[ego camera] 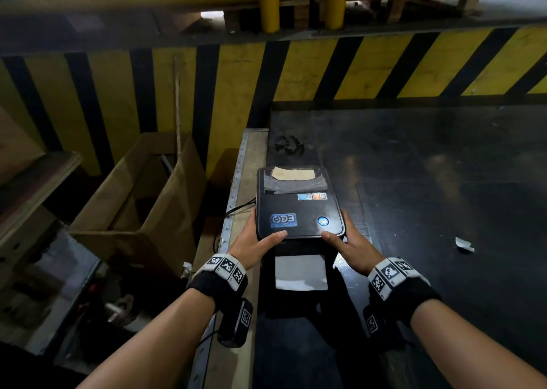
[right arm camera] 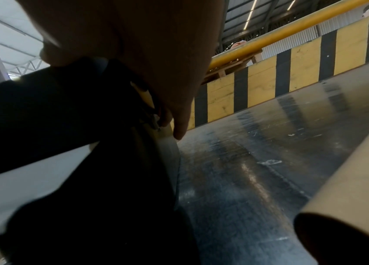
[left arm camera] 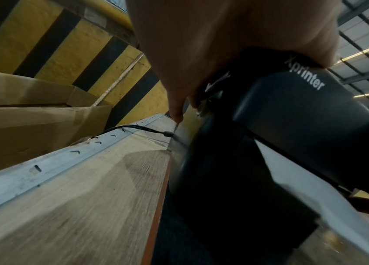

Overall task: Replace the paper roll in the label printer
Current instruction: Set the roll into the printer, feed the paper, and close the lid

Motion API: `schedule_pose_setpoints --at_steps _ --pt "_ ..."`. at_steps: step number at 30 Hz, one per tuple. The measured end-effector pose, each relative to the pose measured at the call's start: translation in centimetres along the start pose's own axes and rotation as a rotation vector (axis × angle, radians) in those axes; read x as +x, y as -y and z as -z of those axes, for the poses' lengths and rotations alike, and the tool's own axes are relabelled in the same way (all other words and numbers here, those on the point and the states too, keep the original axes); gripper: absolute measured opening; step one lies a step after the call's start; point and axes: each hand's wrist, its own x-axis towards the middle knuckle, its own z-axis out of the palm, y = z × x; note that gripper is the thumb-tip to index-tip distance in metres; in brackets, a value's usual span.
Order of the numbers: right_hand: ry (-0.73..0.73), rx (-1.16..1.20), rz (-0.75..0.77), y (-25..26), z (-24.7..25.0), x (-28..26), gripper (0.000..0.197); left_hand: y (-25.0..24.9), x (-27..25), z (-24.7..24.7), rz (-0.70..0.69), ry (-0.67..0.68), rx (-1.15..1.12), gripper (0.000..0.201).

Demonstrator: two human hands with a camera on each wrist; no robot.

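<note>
A: How do the fingers lie?

B: The left hand point(ego camera: 257, 242) grips the left side of the label printer point(ego camera: 299, 203), thumb on the lid's near edge, fingers point(left arm camera: 176, 109) curled down its flank. The right hand point(ego camera: 352, 245) mirrors it on the right side, thumb on top, fingers point(right arm camera: 180, 125) wrapped down the side. Both are clamped on the printer.

A: And the printer itself?

B: Between the two hands, on the dark table point(ego camera: 429, 181), near its left edge. The lid looks slightly raised at the front. A blue button point(ego camera: 322, 220) glows on the lid just beside the right thumb. White label paper point(ego camera: 300, 271) hangs out of the front, between the wrists.

A: The roll?

B: Whether one sits inside I cannot tell. A bare cardboard tube point(right arm camera: 349, 188) lies on the table right of the printer, seen from the right wrist.

A: Further out?

B: A black cable point(left arm camera: 138, 127) runs off the printer's left side. An open cardboard box point(ego camera: 139, 199) stands left of the table, a paper scrap point(ego camera: 464, 244) lies to the right, and a yellow-and-black striped wall point(ego camera: 355, 68) is behind.
</note>
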Motion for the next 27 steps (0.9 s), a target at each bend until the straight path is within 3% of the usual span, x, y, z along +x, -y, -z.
schedule_pose_setpoints --at_steps 19,27 --pt "-0.019 -0.043 -0.027 1.2 -0.1 -0.6 0.056 0.1 -0.1 0.1 -0.006 0.016 -0.036 0.064" --pt "-0.032 -0.015 -0.048 1.0 -0.3 -0.6 0.057 0.2 -0.1 0.3 -0.003 0.044 -0.056 0.077"
